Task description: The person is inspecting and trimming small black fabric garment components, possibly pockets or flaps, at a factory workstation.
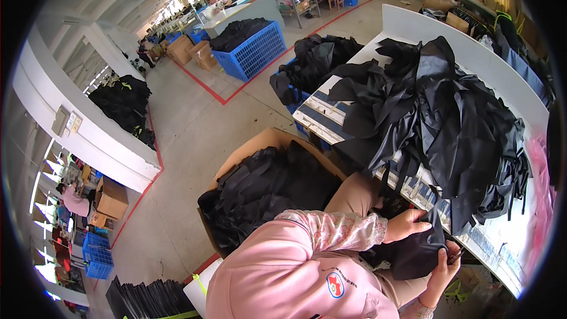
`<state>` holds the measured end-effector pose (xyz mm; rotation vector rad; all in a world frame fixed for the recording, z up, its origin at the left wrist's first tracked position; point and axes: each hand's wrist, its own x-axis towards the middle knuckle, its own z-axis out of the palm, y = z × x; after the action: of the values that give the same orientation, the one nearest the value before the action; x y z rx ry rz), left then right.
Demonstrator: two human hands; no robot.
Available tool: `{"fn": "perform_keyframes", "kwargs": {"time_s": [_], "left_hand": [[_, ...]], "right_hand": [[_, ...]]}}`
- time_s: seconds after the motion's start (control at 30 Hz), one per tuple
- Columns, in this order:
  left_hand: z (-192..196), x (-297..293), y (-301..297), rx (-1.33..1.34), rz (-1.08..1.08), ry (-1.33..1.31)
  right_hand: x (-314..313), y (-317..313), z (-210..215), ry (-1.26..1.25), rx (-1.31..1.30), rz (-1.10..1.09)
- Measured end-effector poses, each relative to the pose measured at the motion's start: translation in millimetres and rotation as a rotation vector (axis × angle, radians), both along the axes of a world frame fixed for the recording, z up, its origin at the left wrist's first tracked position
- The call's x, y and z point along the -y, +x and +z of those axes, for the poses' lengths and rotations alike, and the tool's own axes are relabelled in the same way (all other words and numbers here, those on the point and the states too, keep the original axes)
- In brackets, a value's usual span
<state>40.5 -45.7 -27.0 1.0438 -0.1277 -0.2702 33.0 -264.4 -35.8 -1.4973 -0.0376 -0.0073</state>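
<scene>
"Black fabric piece on my head feed. Location?"

"Above the lap, just outside the bench's front edge. Can't tell from here whether it touches that edge."

"Grip status?"

"I have the left hand pinching the piece's upper part, thumb against fingers. Right hand pinches its right border lower down, fingers curled. Something dark at those fingertips, too small for me to ID."

"Copy. Bench load?"

"Heap of black fabric, loose, covers most of the top, back to the raised board along the far edge. Some of it droops over the front edge. Bare white surface shows toward the front right corner."

"Around it?"

"Cardboard box filled with black fabric, near the front left corner, beside the person. Pink plastic sheet at the right end. Blue crate on the floor, well apart from the bench, holding more black fabric."
</scene>
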Motion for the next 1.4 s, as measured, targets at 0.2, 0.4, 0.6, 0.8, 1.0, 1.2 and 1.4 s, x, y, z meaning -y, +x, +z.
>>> {"fn": "perform_keyframes", "kwargs": {"time_s": [0.2, 0.4, 0.6, 0.8, 1.0, 1.2, 1.4], "left_hand": [[-2.4, -8.6, -3.7, -0.156, -0.145, -0.027], [18.5, -20.3, -2.1, 0.008, -0.033, 0.118], [15.2, -27.5, 2.3, 0.105, 0.154, 0.21], [19.2, -15.6, -4.3, 0.173, 0.138, 0.28], [30.5, -2.1, -16.7, 0.33, 0.17, 0.35], [28.2, -7.9, -16.8, 0.37, 0.1, 0.356], [36.6, -24.7, -10.0, 0.327, 0.004, 0.557]], "right_hand": [[23.1, -1.7, 18.7, -0.084, 0.093, -0.092], [10.6, -7.5, 51.7, -0.327, 0.062, -0.187], [-0.4, -0.1, 44.6, -0.633, 0.158, -0.294], [-28.1, -21.0, 77.4, -0.573, 0.388, -0.267], [-55.0, -16.5, 76.5, -0.44, 0.343, -0.05], [-53.6, -11.9, 60.6, -0.459, 0.389, -0.046], [-40.0, -9.9, 65.4, -0.479, 0.385, 0.039]]}}
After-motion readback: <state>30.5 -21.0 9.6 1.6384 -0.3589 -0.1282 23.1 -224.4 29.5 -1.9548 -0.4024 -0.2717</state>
